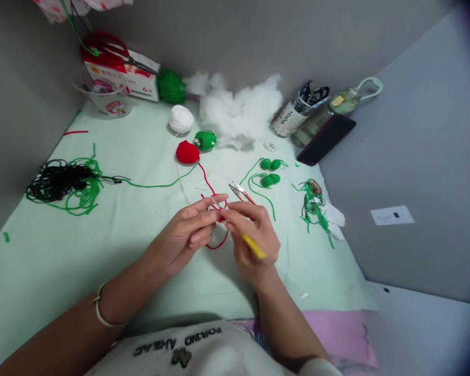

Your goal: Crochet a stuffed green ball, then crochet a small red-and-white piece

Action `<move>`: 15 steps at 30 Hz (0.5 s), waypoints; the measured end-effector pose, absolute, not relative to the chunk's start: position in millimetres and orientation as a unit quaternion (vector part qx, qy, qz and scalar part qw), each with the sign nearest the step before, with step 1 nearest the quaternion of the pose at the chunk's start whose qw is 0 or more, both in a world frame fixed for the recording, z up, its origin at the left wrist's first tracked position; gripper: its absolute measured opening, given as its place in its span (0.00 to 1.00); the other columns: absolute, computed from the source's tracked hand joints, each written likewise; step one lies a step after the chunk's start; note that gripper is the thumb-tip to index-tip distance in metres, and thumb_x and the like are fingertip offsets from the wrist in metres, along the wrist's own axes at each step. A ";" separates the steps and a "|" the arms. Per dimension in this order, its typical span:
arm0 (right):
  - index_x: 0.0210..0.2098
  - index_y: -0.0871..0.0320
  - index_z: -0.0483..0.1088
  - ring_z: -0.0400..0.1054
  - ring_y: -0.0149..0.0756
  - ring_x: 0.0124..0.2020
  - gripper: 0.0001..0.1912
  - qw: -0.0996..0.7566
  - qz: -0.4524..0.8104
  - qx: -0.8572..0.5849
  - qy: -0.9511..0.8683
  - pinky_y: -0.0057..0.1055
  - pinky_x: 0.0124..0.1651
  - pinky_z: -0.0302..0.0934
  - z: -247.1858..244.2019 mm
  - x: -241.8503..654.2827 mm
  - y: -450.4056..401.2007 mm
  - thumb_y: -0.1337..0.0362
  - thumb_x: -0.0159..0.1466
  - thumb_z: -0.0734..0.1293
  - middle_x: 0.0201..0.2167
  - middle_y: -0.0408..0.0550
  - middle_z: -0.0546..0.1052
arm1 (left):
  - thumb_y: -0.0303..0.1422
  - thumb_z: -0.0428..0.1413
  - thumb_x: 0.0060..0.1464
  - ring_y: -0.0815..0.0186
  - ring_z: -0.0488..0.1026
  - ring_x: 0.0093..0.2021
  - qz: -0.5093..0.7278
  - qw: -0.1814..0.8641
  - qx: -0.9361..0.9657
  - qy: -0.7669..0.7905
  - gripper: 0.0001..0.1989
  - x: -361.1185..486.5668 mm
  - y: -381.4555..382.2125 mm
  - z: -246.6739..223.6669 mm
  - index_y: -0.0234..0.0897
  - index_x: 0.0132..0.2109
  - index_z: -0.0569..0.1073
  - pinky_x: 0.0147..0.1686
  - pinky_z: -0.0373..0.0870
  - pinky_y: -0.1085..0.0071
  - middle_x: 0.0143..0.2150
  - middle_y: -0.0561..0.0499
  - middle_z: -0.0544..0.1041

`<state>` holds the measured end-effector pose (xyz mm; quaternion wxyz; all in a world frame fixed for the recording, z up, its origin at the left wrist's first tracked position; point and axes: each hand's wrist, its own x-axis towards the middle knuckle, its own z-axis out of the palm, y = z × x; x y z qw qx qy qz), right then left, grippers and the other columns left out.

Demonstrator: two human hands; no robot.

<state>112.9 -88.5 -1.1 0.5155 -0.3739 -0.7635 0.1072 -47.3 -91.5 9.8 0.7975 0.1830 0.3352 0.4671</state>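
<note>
Over the middle of the table, my left hand (191, 230) pinches a small piece of red yarn work (221, 214), with a strand of yarn lying over its index finger. My right hand (254, 235) is wrapped round a crochet hook with a yellow handle (254, 246). Its tip meets the red work at the left fingertips, where the fingers partly hide both. A red strand loops below the hands and runs up to the red yarn ball (188, 152). Just beyond my right fingers lie small thread snips (241, 193) with pointed blades.
Behind the hands are a white yarn ball (180, 119), green yarn balls (171, 86) and white stuffing (241, 112). Small green crocheted balls (270, 180) lie right of centre. Tangled black yarn (62, 180) sits left; a phone (326, 140) leans at the right wall.
</note>
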 end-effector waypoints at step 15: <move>0.51 0.47 0.78 0.77 0.39 0.45 0.18 0.518 0.146 -0.373 -0.756 0.39 0.45 0.74 1.1 109.8 -87.4 0.74 0.68 0.67 0.45 0.49 0.82 | 0.31 0.65 0.57 0.80 0.48 0.18 0.487 0.775 0.197 0.351 0.19 -43.4 -91.7 10.7 0.35 0.56 0.78 0.19 0.48 0.81 0.20 0.63 0.60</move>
